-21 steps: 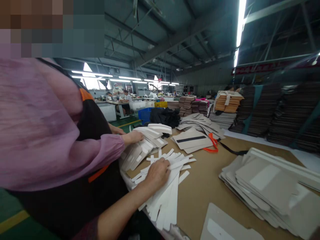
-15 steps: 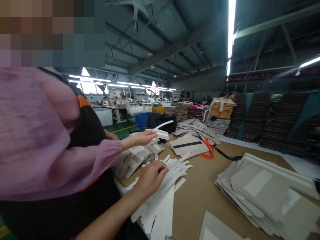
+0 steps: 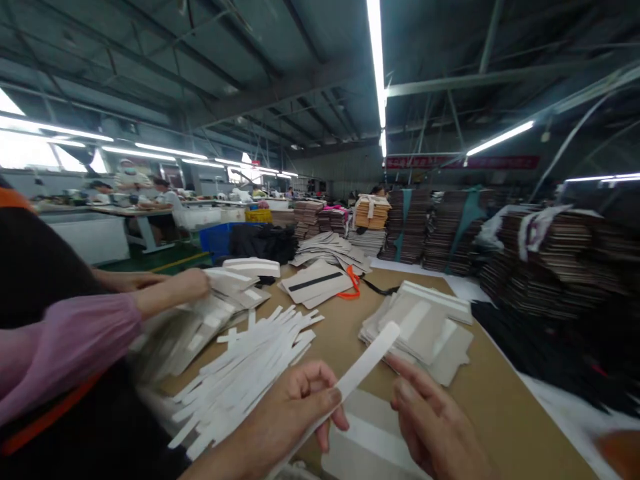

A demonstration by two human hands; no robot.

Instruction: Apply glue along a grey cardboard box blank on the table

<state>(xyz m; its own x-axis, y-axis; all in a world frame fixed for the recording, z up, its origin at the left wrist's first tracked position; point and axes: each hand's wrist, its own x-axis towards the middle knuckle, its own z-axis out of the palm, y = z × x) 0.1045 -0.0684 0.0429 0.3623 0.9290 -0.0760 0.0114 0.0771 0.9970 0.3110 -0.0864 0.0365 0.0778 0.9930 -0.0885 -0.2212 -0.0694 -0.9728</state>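
The long, thin white strip slants over a pale grey board on the brown desk. My left grip pinches it; my right grip, parted and unladen, stands near its tip. A light pinch should keep it flat.

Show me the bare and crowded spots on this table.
Bare table lies right of the right hand, and between the heap of white strips and the board pile at right. It is crowded at left, with a co-worker's hand at another pile, and in front, where the left hand holds a strip over a board.
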